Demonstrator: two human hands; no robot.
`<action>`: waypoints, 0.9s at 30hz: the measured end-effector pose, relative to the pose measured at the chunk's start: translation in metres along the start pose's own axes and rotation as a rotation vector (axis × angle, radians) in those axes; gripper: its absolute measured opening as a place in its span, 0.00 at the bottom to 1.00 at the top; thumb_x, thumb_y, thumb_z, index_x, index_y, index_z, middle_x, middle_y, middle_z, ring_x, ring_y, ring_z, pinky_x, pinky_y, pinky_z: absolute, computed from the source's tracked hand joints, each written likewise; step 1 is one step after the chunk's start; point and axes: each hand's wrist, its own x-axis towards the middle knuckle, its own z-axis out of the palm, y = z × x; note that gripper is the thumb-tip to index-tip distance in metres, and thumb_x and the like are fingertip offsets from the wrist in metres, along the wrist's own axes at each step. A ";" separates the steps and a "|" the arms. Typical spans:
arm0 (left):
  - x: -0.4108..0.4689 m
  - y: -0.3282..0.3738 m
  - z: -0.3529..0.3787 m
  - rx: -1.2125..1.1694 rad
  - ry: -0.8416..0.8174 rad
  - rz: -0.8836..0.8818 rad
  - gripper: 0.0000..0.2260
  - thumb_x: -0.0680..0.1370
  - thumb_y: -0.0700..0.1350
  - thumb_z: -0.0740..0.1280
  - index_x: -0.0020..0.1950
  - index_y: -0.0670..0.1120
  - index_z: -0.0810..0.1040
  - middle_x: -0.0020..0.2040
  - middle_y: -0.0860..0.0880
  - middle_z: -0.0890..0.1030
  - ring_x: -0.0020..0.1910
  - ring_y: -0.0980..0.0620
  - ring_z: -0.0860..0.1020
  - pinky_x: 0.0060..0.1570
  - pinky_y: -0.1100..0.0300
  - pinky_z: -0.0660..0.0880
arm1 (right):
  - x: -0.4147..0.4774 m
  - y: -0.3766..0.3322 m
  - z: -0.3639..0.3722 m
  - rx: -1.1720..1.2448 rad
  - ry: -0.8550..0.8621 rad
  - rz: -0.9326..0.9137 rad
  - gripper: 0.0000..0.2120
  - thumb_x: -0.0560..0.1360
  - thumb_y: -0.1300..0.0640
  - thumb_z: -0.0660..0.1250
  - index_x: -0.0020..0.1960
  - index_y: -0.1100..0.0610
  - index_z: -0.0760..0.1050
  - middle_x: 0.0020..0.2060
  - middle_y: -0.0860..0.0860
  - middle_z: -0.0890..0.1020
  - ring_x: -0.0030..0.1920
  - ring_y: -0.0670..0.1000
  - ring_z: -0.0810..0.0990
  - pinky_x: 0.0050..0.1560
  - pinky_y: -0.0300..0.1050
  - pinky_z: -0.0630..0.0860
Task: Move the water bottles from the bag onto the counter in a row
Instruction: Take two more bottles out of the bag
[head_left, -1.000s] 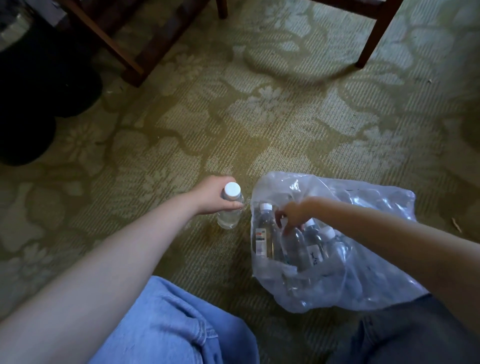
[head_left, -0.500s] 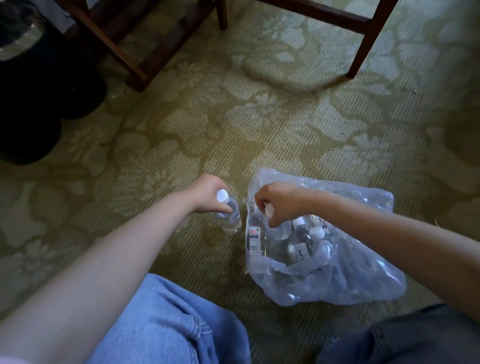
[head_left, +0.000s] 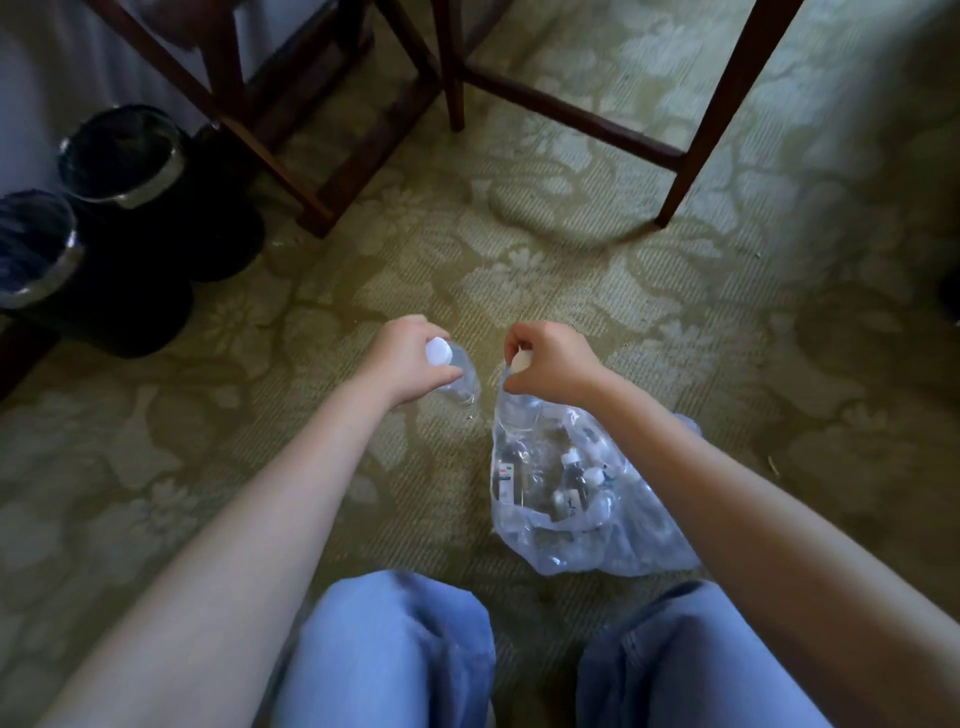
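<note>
A clear plastic bag (head_left: 613, 540) lies on the patterned carpet in front of my knees, with several small white-capped water bottles (head_left: 571, 478) inside. My left hand (head_left: 405, 358) grips a clear water bottle (head_left: 460, 376) by its neck, the white cap showing, held above the carpet left of the bag. My right hand (head_left: 550, 361) grips the capped top of a second bottle (head_left: 519, 410), lifted at the bag's upper edge; most of that bottle's body is blurred against the plastic. No counter is in view.
Dark wooden chair legs (head_left: 717, 119) and rungs stand on the carpet ahead. A pair of black boots (head_left: 135, 228) sits at the left. My knees in blue jeans (head_left: 395, 649) fill the bottom edge.
My right hand has closed on a bottle top and risen out of the bag. My left hand has lifted its bottle too. The view has tilted up, showing more chair legs and the boots.
</note>
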 end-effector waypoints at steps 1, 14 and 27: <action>-0.006 0.010 -0.021 -0.007 0.006 0.003 0.20 0.67 0.47 0.76 0.56 0.41 0.82 0.52 0.42 0.79 0.55 0.43 0.77 0.55 0.57 0.72 | -0.006 -0.016 -0.015 0.006 0.004 0.007 0.11 0.65 0.58 0.72 0.42 0.52 0.72 0.41 0.48 0.75 0.43 0.50 0.72 0.41 0.42 0.66; -0.112 0.116 -0.305 0.096 -0.027 0.031 0.18 0.70 0.48 0.72 0.59 0.45 0.80 0.55 0.46 0.77 0.56 0.45 0.76 0.52 0.56 0.73 | -0.094 -0.257 -0.223 -0.074 0.026 0.031 0.11 0.66 0.57 0.73 0.46 0.56 0.76 0.43 0.49 0.78 0.45 0.50 0.75 0.42 0.43 0.70; -0.243 0.145 -0.456 0.075 0.174 -0.091 0.11 0.69 0.49 0.71 0.45 0.46 0.74 0.45 0.48 0.77 0.44 0.47 0.77 0.42 0.52 0.75 | -0.169 -0.399 -0.296 -0.161 0.051 -0.113 0.11 0.67 0.54 0.72 0.47 0.51 0.74 0.44 0.48 0.76 0.46 0.51 0.76 0.41 0.42 0.71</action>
